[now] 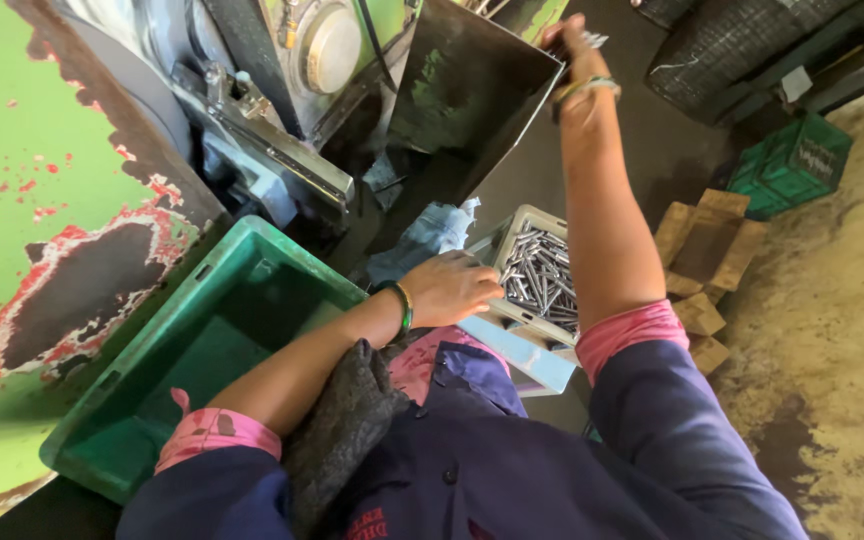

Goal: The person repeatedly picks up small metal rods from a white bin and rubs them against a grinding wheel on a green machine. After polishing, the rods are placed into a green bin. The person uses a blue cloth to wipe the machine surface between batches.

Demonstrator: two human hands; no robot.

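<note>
Steel rods, short and silvery, fill the pale perforated metal tray [542, 272] at the centre of the frame, just right of the open green plastic crate [214, 340] that takes up the lower left. The left hand [449, 288] rests at the tray's near left edge, fingers curled down onto the rods; its grip looks closed on a few of them, though the fingertips are hidden, so I cannot tell for certain. A green bangle sits on that wrist.

High in the upper middle of the frame, the right hand [574, 45] is stretched up to the top edge of the dark sheet-metal chute [472, 95], its grip shut on a small bunch of the same silvery rods [592, 40]. Bangles ring that wrist as well.

Behind the chute stands the green machine body with chipped paint [42, 200], filling the upper left. A crumpled pale blue cloth [427, 235] lies between chute and tray. Wooden blocks [702, 260] lie on the floor at the right, with a smaller green crate [792, 165] beyond them.
</note>
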